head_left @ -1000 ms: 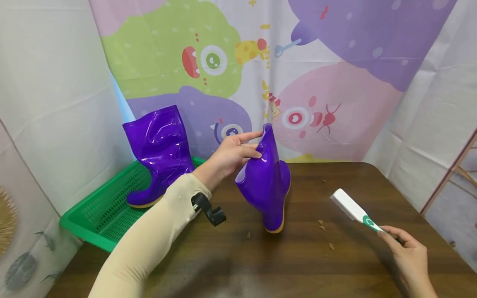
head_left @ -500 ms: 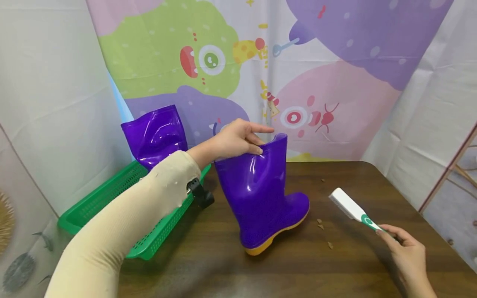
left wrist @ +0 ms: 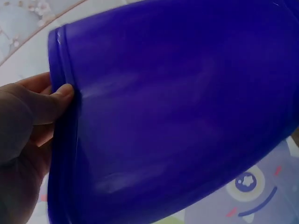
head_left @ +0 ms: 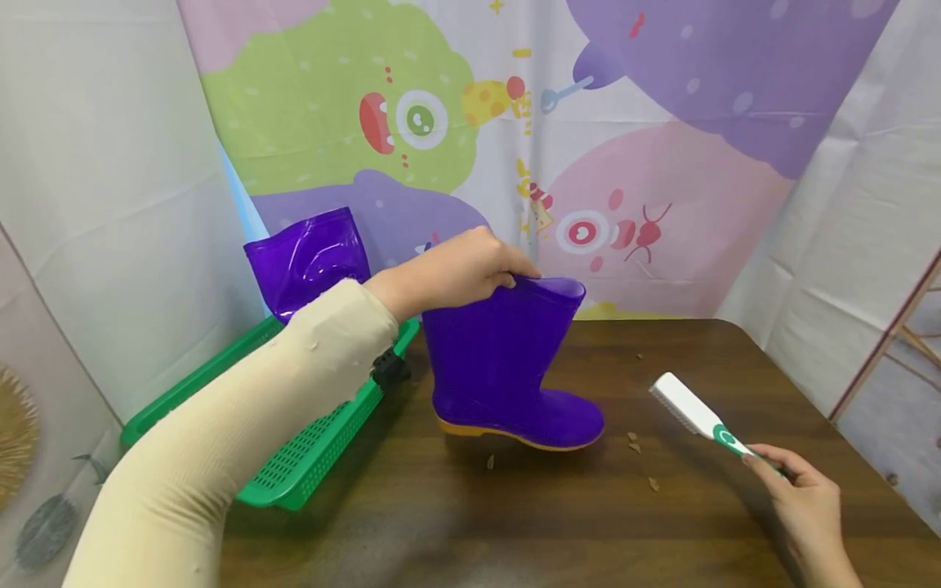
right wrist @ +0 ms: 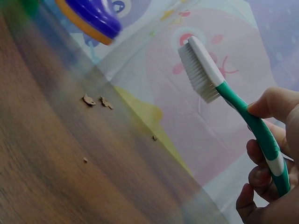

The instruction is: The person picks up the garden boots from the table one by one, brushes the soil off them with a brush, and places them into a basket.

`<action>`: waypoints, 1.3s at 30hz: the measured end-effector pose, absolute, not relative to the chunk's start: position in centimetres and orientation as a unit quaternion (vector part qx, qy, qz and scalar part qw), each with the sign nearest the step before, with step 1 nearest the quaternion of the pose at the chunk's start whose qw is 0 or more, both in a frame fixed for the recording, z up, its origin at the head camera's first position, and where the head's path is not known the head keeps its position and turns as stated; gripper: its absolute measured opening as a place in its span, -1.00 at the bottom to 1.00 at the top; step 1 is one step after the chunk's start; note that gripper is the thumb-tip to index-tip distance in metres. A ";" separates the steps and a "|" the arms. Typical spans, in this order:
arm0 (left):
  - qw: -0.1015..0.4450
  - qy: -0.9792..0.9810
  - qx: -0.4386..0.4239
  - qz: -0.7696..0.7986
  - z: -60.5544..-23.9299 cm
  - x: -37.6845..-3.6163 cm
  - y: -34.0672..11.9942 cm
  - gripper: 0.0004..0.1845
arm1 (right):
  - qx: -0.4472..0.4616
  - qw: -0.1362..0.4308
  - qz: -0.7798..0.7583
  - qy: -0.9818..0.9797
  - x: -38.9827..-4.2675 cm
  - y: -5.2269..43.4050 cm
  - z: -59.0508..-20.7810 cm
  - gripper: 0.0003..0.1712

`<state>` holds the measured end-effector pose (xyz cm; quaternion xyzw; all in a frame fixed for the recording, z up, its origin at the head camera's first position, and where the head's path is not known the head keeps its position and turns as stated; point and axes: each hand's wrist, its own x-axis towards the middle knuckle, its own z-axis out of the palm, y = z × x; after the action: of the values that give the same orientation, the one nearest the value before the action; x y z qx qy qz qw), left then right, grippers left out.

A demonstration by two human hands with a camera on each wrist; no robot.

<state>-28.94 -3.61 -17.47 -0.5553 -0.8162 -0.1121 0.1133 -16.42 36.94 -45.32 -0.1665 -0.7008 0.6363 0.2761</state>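
Observation:
My left hand (head_left: 470, 265) grips a glossy purple rain boot (head_left: 500, 351) by its top rim, thumb on the outer side and fingers reaching over the edge. The boot hangs upright close over the table, side-on, toe to the right and yellow-orange sole down. In the left wrist view, the boot's shaft (left wrist: 177, 93) fills most of the picture. Off to the right, my right hand (head_left: 809, 502) holds a scrub brush (head_left: 691, 404) by its green-and-white handle. Its white bristles (right wrist: 198, 74) face left and down, apart from the boot.
Another purple boot (head_left: 309, 257) stands in a green plastic basket (head_left: 309, 465) at the left, partly hidden behind my left arm. Several dry brown flakes (head_left: 635, 447) lie on the wooden table (head_left: 559, 523). A cartoon-printed curtain (head_left: 662, 196) hangs behind the table.
My left hand has turned the boot from nearly end-on to side-on, toe right; its tilted sole has come nearly level. The right hand and brush have stayed in place.

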 end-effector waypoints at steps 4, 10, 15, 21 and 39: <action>0.145 -0.802 -0.573 -0.081 -18.1 -29.2 -3.8 -0.76 | -0.169 0.274 0.637 -0.700 -16.4 36.9 -45.3 -0.89; 0.240 -0.760 -0.603 -0.042 -19.5 -29.7 -4.4 -0.73 | -0.172 0.271 0.627 -0.710 -16.6 36.9 -45.2 -0.88; 0.335 -0.703 -0.627 -0.025 -20.6 -30.3 -4.2 -0.70 | -0.167 0.274 0.630 -0.707 -16.6 36.9 -45.1 -0.89; 0.412 -0.642 -0.643 -0.063 -22.3 -31.6 -2.9 -0.73 | -0.165 0.281 0.634 -0.701 -16.7 36.9 -45.2 -0.87; 0.455 -0.677 -0.548 -0.184 -29.3 -33.6 -2.4 -0.78 | -0.153 0.263 0.604 -0.737 -16.3 37.0 -45.4 -0.90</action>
<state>-33.61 -2.40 -29.25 -0.5479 -0.6770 -0.1843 0.4555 -16.31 37.01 -45.41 -0.1534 -0.7366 0.6040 0.2630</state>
